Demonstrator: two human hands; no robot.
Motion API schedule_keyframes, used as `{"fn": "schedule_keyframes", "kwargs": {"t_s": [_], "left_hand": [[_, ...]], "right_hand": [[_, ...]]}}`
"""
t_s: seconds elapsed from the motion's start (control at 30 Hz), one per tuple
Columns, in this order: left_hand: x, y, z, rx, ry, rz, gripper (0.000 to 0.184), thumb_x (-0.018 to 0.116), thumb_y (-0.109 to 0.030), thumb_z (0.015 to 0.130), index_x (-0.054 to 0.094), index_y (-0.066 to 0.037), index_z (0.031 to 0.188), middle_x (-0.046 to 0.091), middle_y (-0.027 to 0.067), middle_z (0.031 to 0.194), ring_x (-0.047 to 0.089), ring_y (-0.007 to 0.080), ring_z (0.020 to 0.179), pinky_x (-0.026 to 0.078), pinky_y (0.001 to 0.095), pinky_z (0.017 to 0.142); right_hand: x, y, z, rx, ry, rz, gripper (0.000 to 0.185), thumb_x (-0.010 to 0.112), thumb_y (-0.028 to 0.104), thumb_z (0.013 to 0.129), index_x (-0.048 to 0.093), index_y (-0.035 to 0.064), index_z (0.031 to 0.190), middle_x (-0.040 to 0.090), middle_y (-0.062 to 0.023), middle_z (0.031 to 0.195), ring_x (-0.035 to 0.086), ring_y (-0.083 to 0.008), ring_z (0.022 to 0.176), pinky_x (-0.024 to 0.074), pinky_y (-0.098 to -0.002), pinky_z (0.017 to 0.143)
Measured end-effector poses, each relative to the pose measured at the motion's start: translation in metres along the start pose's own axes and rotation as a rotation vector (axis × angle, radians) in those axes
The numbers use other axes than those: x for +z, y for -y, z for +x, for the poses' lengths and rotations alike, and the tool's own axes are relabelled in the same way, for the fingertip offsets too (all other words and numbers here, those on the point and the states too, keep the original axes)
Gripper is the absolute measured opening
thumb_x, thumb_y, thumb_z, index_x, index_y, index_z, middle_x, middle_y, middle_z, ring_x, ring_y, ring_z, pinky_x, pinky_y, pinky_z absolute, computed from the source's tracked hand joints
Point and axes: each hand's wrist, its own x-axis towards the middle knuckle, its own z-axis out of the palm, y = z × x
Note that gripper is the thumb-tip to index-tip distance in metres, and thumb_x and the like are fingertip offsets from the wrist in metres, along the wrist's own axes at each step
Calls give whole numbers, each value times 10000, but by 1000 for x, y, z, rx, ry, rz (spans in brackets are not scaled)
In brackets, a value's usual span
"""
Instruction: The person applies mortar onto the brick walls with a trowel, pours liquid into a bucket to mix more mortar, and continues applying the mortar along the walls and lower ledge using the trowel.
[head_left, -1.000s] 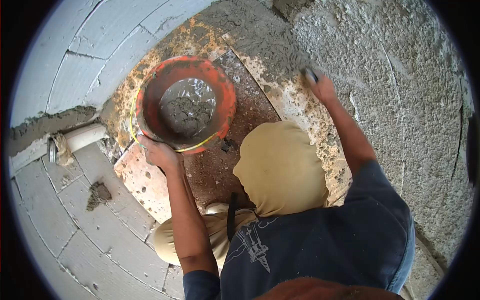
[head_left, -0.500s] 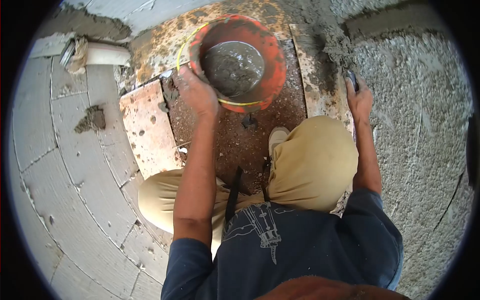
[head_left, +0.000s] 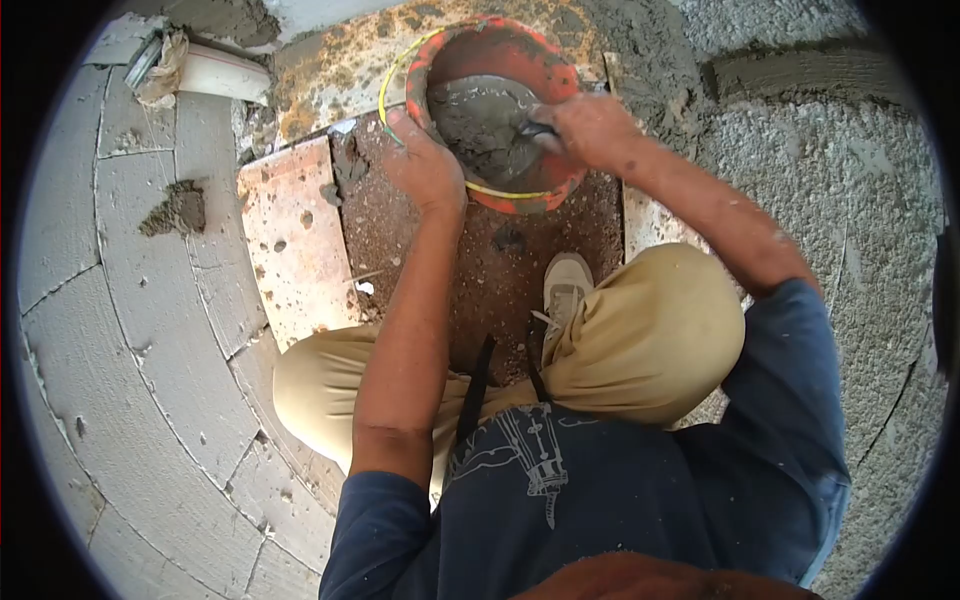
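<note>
A red-orange bucket (head_left: 555,68), smeared with grey and tipped towards me, holds wet grey mortar (head_left: 480,125). A yellow handle (head_left: 384,90) loops around its left side. My left hand (head_left: 428,170) is closed on the bucket's near left rim. Over the right rim reaches my right hand (head_left: 592,132), slightly blurred, closed on a trowel (head_left: 537,129). Only a dark part of the trowel shows; its blade is hidden in the mortar or behind my fingers.
Mortar-spotted boards (head_left: 295,235) lie around the reddish gritty ground (head_left: 480,270). Grey block masonry (head_left: 160,320) stands on the left, with a mortar lump (head_left: 180,210) on it. Rough grey plaster (head_left: 810,230) covers the right side. A white profile (head_left: 225,72) lies upper left.
My right hand has swung left with the trowel, from the mortar-smeared board at right into the bucket. The bucket and my left hand appear slightly further right and higher.
</note>
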Motion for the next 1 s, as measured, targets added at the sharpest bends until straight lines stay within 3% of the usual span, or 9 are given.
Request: {"fn": "schedule_keyframes", "kwargs": {"t_s": [0.1,0.2,0.37,0.5,0.67,0.77,0.83,0.93,1.0], "left_hand": [[6,-1,-3,88,-12,-17,783,403,-570,1026,631,173,1125,678,275,1065,654,339,986,489,436,894],[19,2,-4,168,-88,-47,730,427,-530,1037,658,135,845,634,212,696,572,301,647,437,478,641],[19,9,2,181,-36,-105,702,434,-507,1041,660,124,833,626,180,688,562,264,645,435,451,626],[19,10,3,193,-51,-168,676,438,-486,1044,654,124,847,622,164,693,560,259,648,438,451,632],[15,0,-4,51,-106,-39,606,439,-449,1049,680,105,1003,688,176,841,626,268,766,481,438,730],[29,25,8,192,-140,-137,629,433,-473,1044,660,112,1078,691,219,958,653,285,907,489,434,835],[23,13,6,122,-77,-174,696,421,-526,1035,642,133,1021,664,244,909,632,299,874,474,465,826],[17,1,0,70,-22,-143,689,417,-516,1040,635,128,933,634,203,799,603,270,780,466,466,779],[15,-4,-5,50,3,-136,729,421,-553,1027,619,129,862,607,187,729,580,269,727,455,479,747]], "right_hand": [[-35,-20,-8,12,-101,28,285,611,421,937,662,233,1144,721,-103,953,709,-307,909,579,-457,776],[-25,-20,5,-8,-195,2,277,636,414,922,664,232,1130,720,-78,961,714,-293,877,581,-443,717],[-46,0,-10,-206,-161,-31,293,668,368,907,651,230,1166,687,-77,976,703,-297,881,580,-436,688],[-36,-44,4,74,-131,-165,260,649,313,912,669,190,1139,702,-107,901,717,-287,897,571,-426,714],[28,-22,-2,85,301,290,321,694,364,898,687,90,1065,698,-190,959,686,-369,801,554,-479,700],[57,-16,-9,16,197,895,334,712,259,906,667,0,1112,704,-91,803,671,-242,781,538,-406,740],[-23,-4,-9,357,531,1097,340,701,256,921,673,25,1168,693,-50,787,658,-168,781,534,-377,751],[-38,-25,4,71,229,800,312,692,273,924,692,66,1158,698,-64,768,684,-172,758,538,-364,724],[-38,2,20,64,24,311,248,741,267,844,725,105,1032,703,-79,776,704,-221,786,535,-407,716]]}}
